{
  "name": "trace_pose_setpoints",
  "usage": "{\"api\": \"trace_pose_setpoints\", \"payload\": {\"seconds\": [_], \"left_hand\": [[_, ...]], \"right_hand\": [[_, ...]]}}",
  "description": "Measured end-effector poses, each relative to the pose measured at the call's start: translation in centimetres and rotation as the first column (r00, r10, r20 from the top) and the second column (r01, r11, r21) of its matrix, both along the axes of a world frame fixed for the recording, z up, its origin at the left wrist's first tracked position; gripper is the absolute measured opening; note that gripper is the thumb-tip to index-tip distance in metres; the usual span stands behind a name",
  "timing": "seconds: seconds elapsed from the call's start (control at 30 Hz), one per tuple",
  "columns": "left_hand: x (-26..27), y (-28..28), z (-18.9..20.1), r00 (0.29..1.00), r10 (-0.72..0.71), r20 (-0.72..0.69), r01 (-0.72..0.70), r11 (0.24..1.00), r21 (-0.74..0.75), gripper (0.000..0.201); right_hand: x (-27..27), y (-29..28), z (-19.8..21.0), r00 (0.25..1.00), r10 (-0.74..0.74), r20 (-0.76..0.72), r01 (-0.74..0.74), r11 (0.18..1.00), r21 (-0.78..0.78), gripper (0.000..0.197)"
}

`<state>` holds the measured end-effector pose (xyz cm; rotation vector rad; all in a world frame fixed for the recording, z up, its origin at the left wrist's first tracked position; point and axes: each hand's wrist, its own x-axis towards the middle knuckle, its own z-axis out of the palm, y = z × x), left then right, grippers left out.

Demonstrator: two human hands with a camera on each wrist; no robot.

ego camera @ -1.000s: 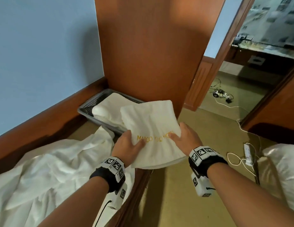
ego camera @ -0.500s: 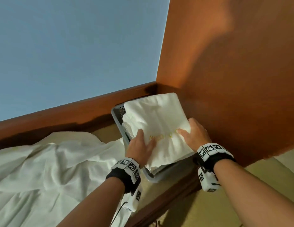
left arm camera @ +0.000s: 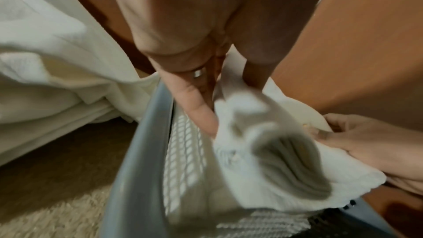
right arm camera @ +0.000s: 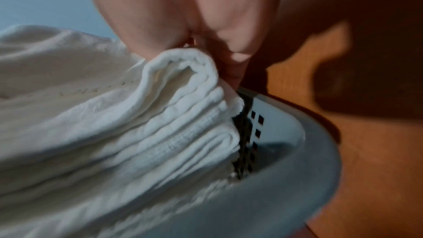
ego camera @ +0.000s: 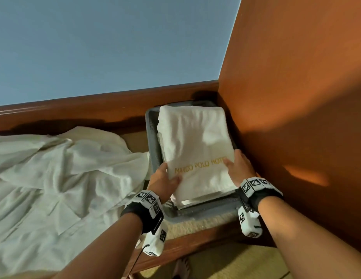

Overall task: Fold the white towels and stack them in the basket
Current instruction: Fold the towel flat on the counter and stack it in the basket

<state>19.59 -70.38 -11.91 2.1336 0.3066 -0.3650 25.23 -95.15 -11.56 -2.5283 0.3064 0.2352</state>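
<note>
Wrist bands [ego camera: 149,200]: black, with white marker blocks, nearest to the camera, one on each forearm.
Ledge [ego camera: 195,236]: brown wood, under the basket's near side; a strip of beige carpet [ego camera: 201,221] between it and the basket.
Left hand [ego camera: 162,181]: grips the near left edge of the towel, thumb on top, fingers under the fold; a ring [left arm camera: 198,73] visible in the left wrist view.
Right hand [ego camera: 239,168]: grips the near right edge of the same towel, thumb on top beside the gold letters, fingers tucked below.
Towel [ego camera: 195,150]: white, folded, lying flat on top of the stack in the basket, gold lettering "MARCO POLO HOTE…" near the front, last letters hidden by the right thumb.
Stack [right arm camera: 183,133]: more folded white layers under the towel, edges showing at the near side; number of towels not clear.
Basket [ego camera: 205,212]: grey plastic with mesh walls, set in the corner, mostly hidden by the towels.
Sheet [ego camera: 54,178]: white, crumpled, spread to the left, its edge touching the basket's left wall.
Panel [ego camera: 296,97]: orange-brown wood, upright just beside the basket's right wall, close to the right hand.
Rail [ego camera: 95,109]: dark wood, along the far side behind basket and sheet.
Wall [ego camera: 105,41]: blue, above the rail, farthest.
</note>
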Motion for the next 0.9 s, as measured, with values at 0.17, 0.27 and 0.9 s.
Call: {"api": "trace_pose_setpoints", "payload": {"seconds": [0.17,0.27,0.9], "left_hand": [[2.4,1.6,2.6,0.981,-0.195,-0.008,0.192,0.954,0.231,0.044],[5.4,2.1,4.5,0.879,-0.340,0.335,0.058,0.773,0.632,0.069],[8.8,1.1,-0.6,0.755,-0.628,-0.188,0.535,0.426,0.729,0.118]], "right_hand": [[0.5,-0.6,1.0,0.996,0.081,0.037,-0.072,0.980,-0.184,0.029],[-0.1,-0.1,1.4,0.935,0.323,0.147,-0.224,0.858,-0.463,0.055],[-1.4,0.2,-1.4,0.724,0.537,-0.432,-0.688,0.610,-0.394,0.091]]}}
